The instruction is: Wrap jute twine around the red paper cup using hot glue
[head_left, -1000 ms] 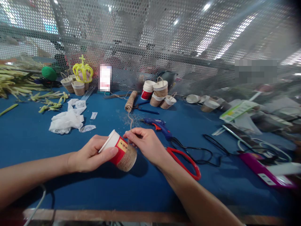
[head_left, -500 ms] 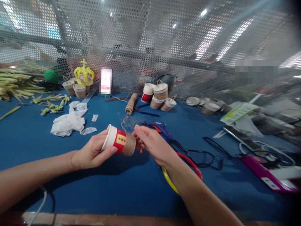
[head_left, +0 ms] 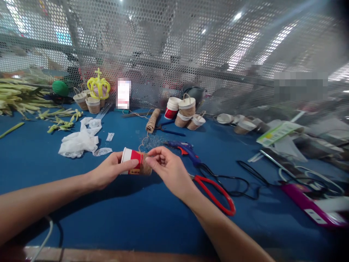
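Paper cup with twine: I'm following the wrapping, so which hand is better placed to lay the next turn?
Probably the right hand: its fingertips pinch at the jute twine on the cup's wrapped end. The left hand is occupied, its grip around the paper cup near the rim.

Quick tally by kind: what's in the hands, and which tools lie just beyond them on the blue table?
Red paper cup part-wrapped in jute twine, held by left hand and right hand: 1
Blue hot-glue gun: 1
Red-handled scissors: 1
Spool of jute twine: 1
Blue-handled pliers: 1
Total: 5
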A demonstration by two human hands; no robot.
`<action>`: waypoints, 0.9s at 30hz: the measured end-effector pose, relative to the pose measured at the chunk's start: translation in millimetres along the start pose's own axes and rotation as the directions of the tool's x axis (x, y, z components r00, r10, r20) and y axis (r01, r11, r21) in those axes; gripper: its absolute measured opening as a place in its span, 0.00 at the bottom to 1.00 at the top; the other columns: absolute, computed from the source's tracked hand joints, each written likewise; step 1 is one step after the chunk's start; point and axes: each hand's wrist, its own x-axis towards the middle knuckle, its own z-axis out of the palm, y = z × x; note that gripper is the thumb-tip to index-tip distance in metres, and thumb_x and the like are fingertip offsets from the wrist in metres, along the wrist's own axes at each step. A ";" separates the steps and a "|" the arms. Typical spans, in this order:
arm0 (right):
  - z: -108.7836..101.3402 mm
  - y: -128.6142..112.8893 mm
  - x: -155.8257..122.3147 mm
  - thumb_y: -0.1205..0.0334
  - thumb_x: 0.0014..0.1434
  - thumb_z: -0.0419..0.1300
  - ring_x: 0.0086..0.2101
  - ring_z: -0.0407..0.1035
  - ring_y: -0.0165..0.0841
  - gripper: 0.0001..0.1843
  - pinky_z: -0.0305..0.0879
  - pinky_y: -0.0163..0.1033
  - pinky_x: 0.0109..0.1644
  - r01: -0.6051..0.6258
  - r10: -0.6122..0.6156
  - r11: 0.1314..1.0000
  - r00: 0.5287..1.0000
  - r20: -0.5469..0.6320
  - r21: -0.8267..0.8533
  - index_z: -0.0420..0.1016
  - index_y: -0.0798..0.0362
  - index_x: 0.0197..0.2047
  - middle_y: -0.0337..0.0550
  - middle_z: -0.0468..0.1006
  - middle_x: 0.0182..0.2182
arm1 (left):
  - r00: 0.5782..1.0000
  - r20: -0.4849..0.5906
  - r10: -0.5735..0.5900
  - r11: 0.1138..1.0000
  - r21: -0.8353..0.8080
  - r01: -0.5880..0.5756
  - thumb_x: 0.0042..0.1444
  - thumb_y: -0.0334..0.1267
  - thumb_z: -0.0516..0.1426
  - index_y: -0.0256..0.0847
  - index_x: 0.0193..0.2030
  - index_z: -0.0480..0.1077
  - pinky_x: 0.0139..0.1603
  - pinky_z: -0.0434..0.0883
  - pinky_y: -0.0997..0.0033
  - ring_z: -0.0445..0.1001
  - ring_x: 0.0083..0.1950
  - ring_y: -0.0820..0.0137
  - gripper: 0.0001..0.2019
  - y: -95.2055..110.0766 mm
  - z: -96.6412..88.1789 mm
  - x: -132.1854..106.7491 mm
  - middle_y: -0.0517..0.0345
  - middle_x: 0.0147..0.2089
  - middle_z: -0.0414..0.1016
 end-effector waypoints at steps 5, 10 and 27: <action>-4.4 1.5 1.3 0.57 0.56 0.52 0.36 0.64 0.34 0.11 0.60 0.40 0.41 0.164 -0.185 0.958 0.980 -0.070 -0.237 0.71 0.53 0.34 0.45 0.70 0.33 | 1.000 0.011 -0.023 0.998 0.059 0.022 0.46 0.41 0.58 0.33 0.38 0.70 0.40 0.66 0.72 0.70 0.33 0.72 0.15 -0.5 0.5 -1.6 0.55 0.33 0.74; -4.1 1.2 5.4 0.54 0.57 0.49 0.37 0.66 0.35 0.16 0.60 0.41 0.43 -0.040 0.033 0.999 0.963 0.268 0.021 0.72 0.55 0.33 0.46 0.74 0.34 | 0.989 0.132 -0.061 0.963 0.269 0.023 0.47 0.40 0.57 0.31 0.30 0.69 0.30 0.62 0.77 0.63 0.26 0.76 0.11 1.6 3.5 -8.8 0.61 0.25 0.68; -2.7 7.4 6.1 0.56 0.51 0.57 0.33 0.66 0.32 0.10 0.61 0.39 0.39 -0.084 0.060 0.967 0.993 0.106 0.241 0.68 0.55 0.27 0.42 0.72 0.28 | 0.987 0.126 -0.096 0.993 0.087 0.086 0.46 0.37 0.57 0.33 0.31 0.70 0.35 0.64 0.76 0.66 0.29 0.75 0.08 -0.6 0.3 -1.8 0.60 0.28 0.72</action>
